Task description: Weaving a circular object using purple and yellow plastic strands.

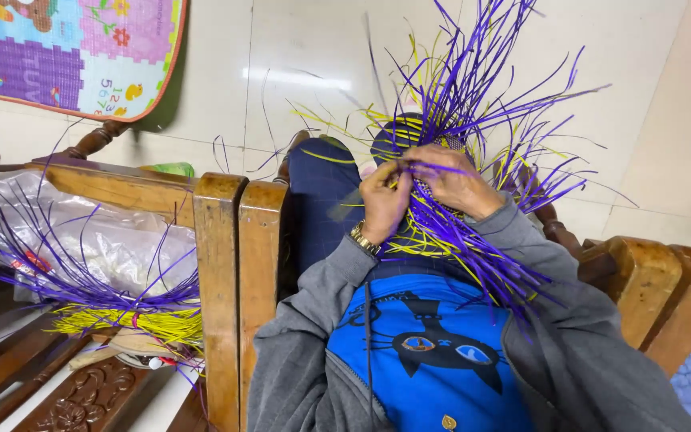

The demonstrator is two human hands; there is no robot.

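A woven piece of purple and yellow plastic strips (441,228) rests on my lap, with long loose ends fanning upward and outward. My left hand (383,200), a gold watch on its wrist, pinches strips at the middle of the weave. My right hand (453,180) lies just beside it, fingers closed on purple strips, the two hands nearly touching. I wear a grey jacket over a blue shirt with a cat face, and dark blue trousers.
Wooden chair arms (233,264) stand at my left and another wooden arm (657,280) at my right. A bundle of purple and yellow strips (113,308) lies on a plastic bag on the left seat. A colourful play mat (73,48) lies on the tiled floor.
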